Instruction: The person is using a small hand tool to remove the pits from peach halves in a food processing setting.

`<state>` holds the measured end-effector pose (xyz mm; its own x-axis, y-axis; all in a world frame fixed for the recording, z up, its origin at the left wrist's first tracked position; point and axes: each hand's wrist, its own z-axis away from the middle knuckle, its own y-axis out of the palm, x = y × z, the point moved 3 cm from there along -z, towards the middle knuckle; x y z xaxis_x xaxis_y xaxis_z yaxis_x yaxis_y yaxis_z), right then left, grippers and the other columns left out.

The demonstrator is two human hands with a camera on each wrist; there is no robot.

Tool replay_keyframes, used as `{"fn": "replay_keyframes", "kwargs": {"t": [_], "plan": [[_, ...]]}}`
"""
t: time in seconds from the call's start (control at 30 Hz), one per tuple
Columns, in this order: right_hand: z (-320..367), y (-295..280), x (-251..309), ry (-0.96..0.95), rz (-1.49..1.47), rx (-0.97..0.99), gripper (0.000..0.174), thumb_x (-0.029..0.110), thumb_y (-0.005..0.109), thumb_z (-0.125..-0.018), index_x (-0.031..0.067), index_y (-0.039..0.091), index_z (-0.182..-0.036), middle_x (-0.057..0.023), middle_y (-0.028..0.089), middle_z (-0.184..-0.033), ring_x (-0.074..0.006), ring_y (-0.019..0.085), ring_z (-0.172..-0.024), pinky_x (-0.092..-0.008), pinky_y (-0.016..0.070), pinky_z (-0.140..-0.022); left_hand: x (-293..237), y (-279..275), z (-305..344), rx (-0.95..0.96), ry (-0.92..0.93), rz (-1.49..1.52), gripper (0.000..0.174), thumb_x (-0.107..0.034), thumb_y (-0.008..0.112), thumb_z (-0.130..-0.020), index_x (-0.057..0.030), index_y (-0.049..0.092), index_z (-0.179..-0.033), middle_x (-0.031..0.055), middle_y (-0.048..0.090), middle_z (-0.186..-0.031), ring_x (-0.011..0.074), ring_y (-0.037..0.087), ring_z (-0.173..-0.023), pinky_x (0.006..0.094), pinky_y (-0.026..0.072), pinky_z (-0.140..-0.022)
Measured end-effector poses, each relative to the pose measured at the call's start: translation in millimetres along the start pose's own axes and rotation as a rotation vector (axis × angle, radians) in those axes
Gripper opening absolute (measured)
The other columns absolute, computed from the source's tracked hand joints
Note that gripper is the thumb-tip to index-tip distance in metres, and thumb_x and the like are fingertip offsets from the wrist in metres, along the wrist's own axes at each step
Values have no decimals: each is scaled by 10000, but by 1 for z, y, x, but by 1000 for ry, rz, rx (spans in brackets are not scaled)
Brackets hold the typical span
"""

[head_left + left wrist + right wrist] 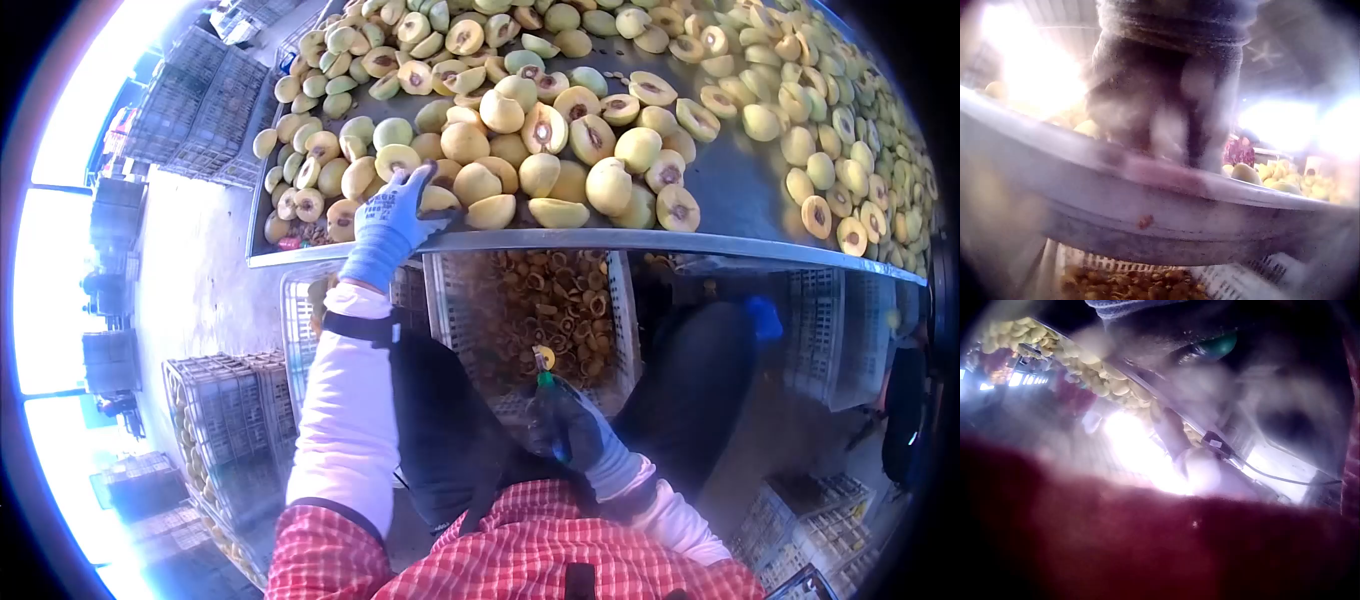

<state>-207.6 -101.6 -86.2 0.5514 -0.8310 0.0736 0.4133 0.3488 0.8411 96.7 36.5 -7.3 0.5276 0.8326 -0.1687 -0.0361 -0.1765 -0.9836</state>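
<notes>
Head view: fruit half (398, 158), pale yellow, sits in the pile of halved fruit (560, 130) near the front lip of the bench (735, 185), at 12 o'clock of the left grip (393, 218). The gloved fingers are stretched flat over the pile with tips at the fruit half, closed round nothing. Right grip (568, 425) is low by the lap, at 5 o'clock of the left, clenched round a green-handled tool (545, 378) with its tip up. Risks, as judged: fruit is heaped right to the lip, so a sweep or nudge could roll halves off the edge. The tool tip is close to the thigh, and a slip of the glove could drive it there. Containers: white crate (622, 310) under the lip, at 6 o'clock of the pile, holds brown stones (540, 300). Floor crate (215, 400) at 8 o'clock appears to hold yellow fruit; wrist views are too blurred to add more.
</notes>
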Motion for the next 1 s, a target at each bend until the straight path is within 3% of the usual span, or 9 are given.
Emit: {"fn": "replay_keyframes", "kwargs": {"t": [0.07, 0.17, 0.27, 0.33, 0.43, 0.67, 0.87, 0.97, 1.0], "plan": [[-2, 1, 6, 12, -66, -29, 340, 365, 569, -942, 53, 559, -1074, -25, 605, -767, -105, 535, -547, -248, 461, -498, -2, -3, -6, 89, 99, 28, 582, -342, 783, -706, -148, 555, -1205, 134, 615, -1093, 344, 620, -973, 415, 508, -801], [7, 22, 17, 38, -149, 154, 378, 406, 545, -948, 39, 570, -1038, -12, 593, -705, -94, 517, -507, -236, 439, -466, -32, -23, 17, -231, -20, 254, 474, -266, 761, -753, -100, 572, -1156, 137, 639, -1014, 303, 645, -905, 359, 518, -794], [13, 42, 32, 7, -22, 367, 352, 383, 528, -960, 37, 572, -1012, -11, 589, -700, -85, 516, -500, -213, 417, -445, -80, -16, 66, -172, -199, 1039, 325, -134, 681, -829, -5, 570, -1106, 102, 633, -979, 178, 618, -876, 295, 506, -800], [7, 50, 46, -249, 267, 105, 270, 308, 549, -958, 39, 571, -968, 1, 582, -719, -78, 516, -553, -204, 417, -502, -116, -15, 94, -36, -378, 1264, 303, -108, 650, -860, 27, 559, -1115, 78, 622, -998, 135, 600, -894, 275, 501, -812], [3, 47, 48, -525, 576, -135, 223, 246, 594, -938, 24, 567, -941, -41, 574, -700, -106, 537, -608, -262, 442, -561, -121, 1, 122, -124, -582, 1268, 279, -153, 580, -933, 36, 569, -1138, 86, 626, -1003, 139, 595, -922, 267, 488, -825], [11, 54, 40, -782, 1319, -284, 247, 211, 618, -902, -14, 559, -986, -236, 607, -757, -404, 618, -690, -412, 472, -591, -136, 13, 150, -141, -533, 1221, 364, -273, 515, -971, 34, 579, -1154, 110, 621, -1036, 168, 580, -958, 295, 458, -866], [18, 49, 18, -982, 1306, -317, 189, 155, 580, -916, -17, 554, -989, -229, 599, -764, -398, 600, -681, -409, 476, -595, -144, 25, 160, -243, -440, 1122, 397, -335, 477, -985, 25, 589, -1110, 103, 625, -1005, 165, 574, -919, 285, 447, -831], [12, 30, 3, -1235, 1521, -268, 173, 130, 546, -939, -27, 555, -1011, -173, 625, -851, -281, 615, -722, -355, 478, -629, -144, 27, 163, -275, -327, 1023, 394, -329, 486, -982, 25, 582, -1126, 101, 624, -1014, 161, 572, -938, 278, 446, -851], [10, 22, 4, -1019, 1266, -221, 183, 134, 537, -949, -31, 555, -1025, -143, 622, -870, -229, 601, -747, -332, 472, -637, -144, 27, 161, -218, -302, 977, 414, -345, 490, -976, 24, 574, -1146, 95, 619, -1024, 155, 572, -942, 278, 447, -856]]}}
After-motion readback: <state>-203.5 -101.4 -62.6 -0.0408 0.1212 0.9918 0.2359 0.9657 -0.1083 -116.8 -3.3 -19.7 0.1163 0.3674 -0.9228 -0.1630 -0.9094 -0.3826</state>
